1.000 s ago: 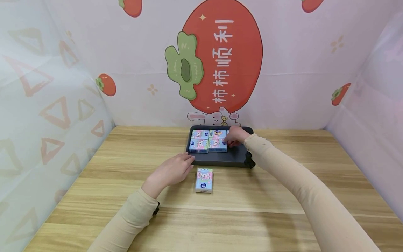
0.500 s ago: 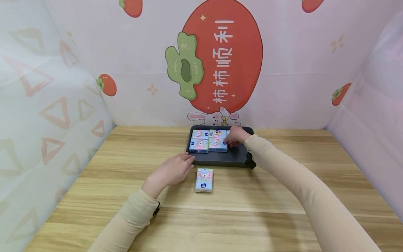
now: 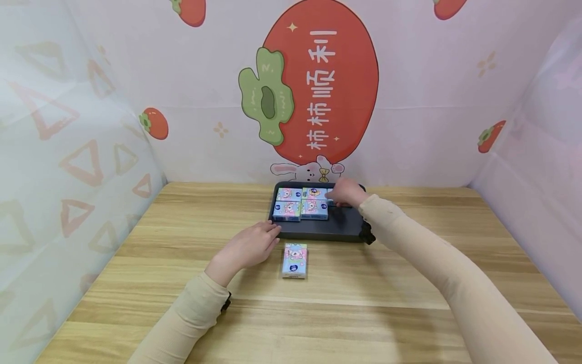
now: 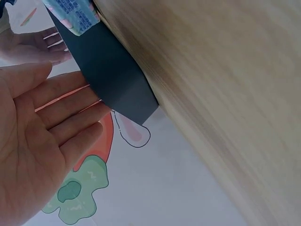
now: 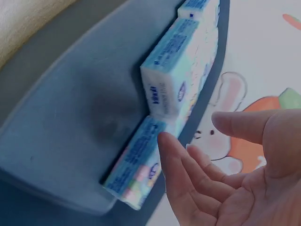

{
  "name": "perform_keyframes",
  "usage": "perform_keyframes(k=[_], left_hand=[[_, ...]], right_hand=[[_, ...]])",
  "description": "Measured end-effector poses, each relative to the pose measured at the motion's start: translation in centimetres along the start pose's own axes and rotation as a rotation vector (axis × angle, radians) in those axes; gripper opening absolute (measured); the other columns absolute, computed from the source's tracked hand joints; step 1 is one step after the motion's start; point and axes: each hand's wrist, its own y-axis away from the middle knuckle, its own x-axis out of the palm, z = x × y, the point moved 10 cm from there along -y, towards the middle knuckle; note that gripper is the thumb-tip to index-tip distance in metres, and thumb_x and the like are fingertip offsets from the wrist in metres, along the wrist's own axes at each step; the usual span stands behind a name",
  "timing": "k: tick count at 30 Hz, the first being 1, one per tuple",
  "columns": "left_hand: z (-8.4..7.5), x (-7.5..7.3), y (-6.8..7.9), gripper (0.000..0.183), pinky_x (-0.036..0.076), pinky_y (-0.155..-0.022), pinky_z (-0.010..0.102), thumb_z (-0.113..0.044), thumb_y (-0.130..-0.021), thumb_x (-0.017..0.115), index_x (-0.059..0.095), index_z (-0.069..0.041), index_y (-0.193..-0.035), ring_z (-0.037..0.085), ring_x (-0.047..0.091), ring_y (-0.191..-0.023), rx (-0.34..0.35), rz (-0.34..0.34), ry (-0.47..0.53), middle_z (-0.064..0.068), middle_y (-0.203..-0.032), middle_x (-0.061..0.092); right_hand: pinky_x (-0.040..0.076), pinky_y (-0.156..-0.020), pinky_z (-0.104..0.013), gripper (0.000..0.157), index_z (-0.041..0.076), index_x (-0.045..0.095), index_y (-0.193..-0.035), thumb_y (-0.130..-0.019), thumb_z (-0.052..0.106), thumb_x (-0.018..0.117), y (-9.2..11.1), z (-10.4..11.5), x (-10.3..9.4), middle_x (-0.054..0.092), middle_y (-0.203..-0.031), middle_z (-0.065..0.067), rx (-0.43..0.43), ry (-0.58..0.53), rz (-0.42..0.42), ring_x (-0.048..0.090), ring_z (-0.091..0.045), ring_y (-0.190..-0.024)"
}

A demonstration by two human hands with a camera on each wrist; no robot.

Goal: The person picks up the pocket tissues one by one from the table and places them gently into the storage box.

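Note:
My left hand (image 3: 252,245) lies at the front left corner of the dark grey tray (image 3: 318,235), its straight fingers touching the rim. Above the tray's back right part is my right hand (image 3: 346,192); in the right wrist view its thumb and fingers are spread apart. Its index fingertip is at the edge of a pale blue tissue pack (image 5: 136,162), which the hand mostly hides in the head view. Several printed tissue packs fill the tray's left and middle, including a front left one (image 3: 286,211) and a front middle one (image 3: 314,209).
One more tissue pack (image 3: 294,261) lies lengthwise on the wooden table (image 3: 318,323), just in front of the tray. A printed backdrop (image 3: 409,126) stands behind the table, with pale side walls left and right.
My right hand has moved slightly back and to the right, off the front middle tissue pack, showing more of the back right one. My left hand has stayed still.

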Motion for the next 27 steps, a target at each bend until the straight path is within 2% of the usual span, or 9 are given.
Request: perform_keyframes(k=[5, 8, 13, 19, 27], left_hand=[[0.0, 0.0, 0.0, 0.039, 0.042, -0.106, 0.045, -0.022, -0.100, 0.045, 0.056, 0.002, -0.129, 0.034, 0.051, -0.126, -0.006, 0.009, 0.001, 0.021, -0.131, 0.056], [0.0, 0.0, -0.1, 0.039, 0.042, -0.106, 0.045, -0.022, -0.100, 0.046, 0.056, 0.002, -0.129, 0.034, 0.051, -0.126, -0.010, 0.012, 0.007, 0.021, -0.131, 0.056], [0.1, 0.0, -0.1, 0.039, 0.042, -0.106, 0.046, -0.022, -0.100, 0.046, 0.056, 0.003, -0.129, 0.035, 0.050, -0.126, -0.012, 0.014, 0.012, 0.022, -0.131, 0.056], [0.3, 0.3, -0.1, 0.040, 0.042, -0.107, 0.045, -0.023, -0.100, 0.045, 0.056, 0.002, -0.130, 0.034, 0.050, -0.126, -0.019, 0.023, -0.001, 0.021, -0.132, 0.056], [0.3, 0.2, -0.1, 0.040, 0.042, -0.106, 0.045, -0.023, -0.100, 0.045, 0.056, 0.002, -0.129, 0.034, 0.050, -0.126, -0.012, 0.018, 0.003, 0.021, -0.131, 0.056]], right_hand=[[0.048, -0.067, -0.029, 0.033, 0.002, 0.071, -0.105, -0.093, 0.030, 0.059, 1.5, 1.0, -0.8, 0.069, -0.083, -0.013, -0.084, 0.037, -0.053, 0.062, -0.023, -0.079], [0.050, -0.070, -0.030, 0.032, 0.003, 0.071, -0.105, -0.092, 0.029, 0.060, 2.1, 1.3, -1.0, 0.069, -0.086, -0.011, -0.127, 0.042, -0.070, 0.061, -0.021, -0.078], [0.052, -0.066, -0.029, 0.028, 0.003, 0.070, -0.102, -0.091, 0.028, 0.061, 2.8, 1.6, -1.2, 0.068, -0.090, -0.011, -0.182, 0.038, -0.118, 0.060, -0.022, -0.078], [0.049, -0.061, -0.028, 0.026, 0.006, 0.070, -0.099, -0.091, 0.029, 0.061, 4.2, 2.3, -1.1, 0.066, -0.097, -0.011, -0.220, 0.045, -0.171, 0.058, -0.022, -0.081], [0.051, -0.057, -0.027, 0.024, 0.010, 0.069, -0.098, -0.090, 0.031, 0.062, 5.6, 2.8, -0.3, 0.069, -0.091, -0.006, -0.243, 0.036, -0.208, 0.060, -0.019, -0.076]])
